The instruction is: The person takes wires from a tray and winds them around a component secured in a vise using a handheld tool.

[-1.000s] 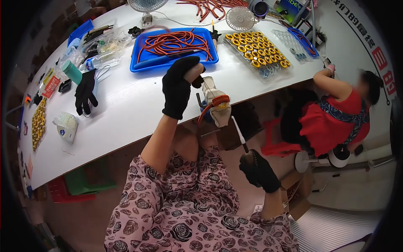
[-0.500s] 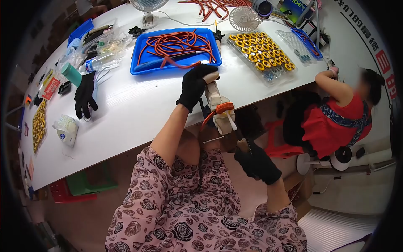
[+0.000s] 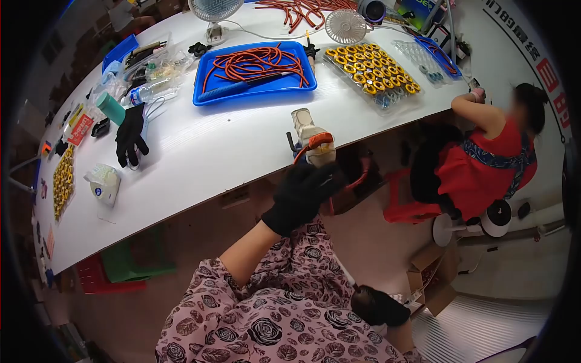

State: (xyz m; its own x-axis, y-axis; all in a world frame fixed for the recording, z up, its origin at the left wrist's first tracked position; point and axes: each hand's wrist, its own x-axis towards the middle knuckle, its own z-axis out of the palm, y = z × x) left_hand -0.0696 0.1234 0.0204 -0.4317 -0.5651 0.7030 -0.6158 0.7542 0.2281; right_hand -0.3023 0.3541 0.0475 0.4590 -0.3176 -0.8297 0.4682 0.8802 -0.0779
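Note:
My left hand (image 3: 302,196), in a black glove, is closed round a red-orange cord (image 3: 363,175) just below a cloth-wrapped fixture (image 3: 308,130) at the table edge. The cord's curved end sticks out to the right of the fingers. Across the front of the fixture lies an orange ring-like loop (image 3: 321,140), with cord running down from it towards my hand. Low at the right, beside my lap, my black-gloved right hand (image 3: 384,308) grips a tool with a dark brownish handle (image 3: 362,300) and a slim pale shaft (image 3: 347,275). The shaft points up and left.
A blue tray (image 3: 254,100) holds coiled orange cords and a blue-handled tool. Yellow rings (image 3: 372,69) fill a clear tray. Left are a black glove (image 3: 130,142), a tissue pack (image 3: 104,184) and a bottle (image 3: 145,91). A person in red (image 3: 484,163) sits at the right.
My left hand has come down from the top of the fixture to below it. My right hand has drawn the tool away from the orange loop, down towards my lap.

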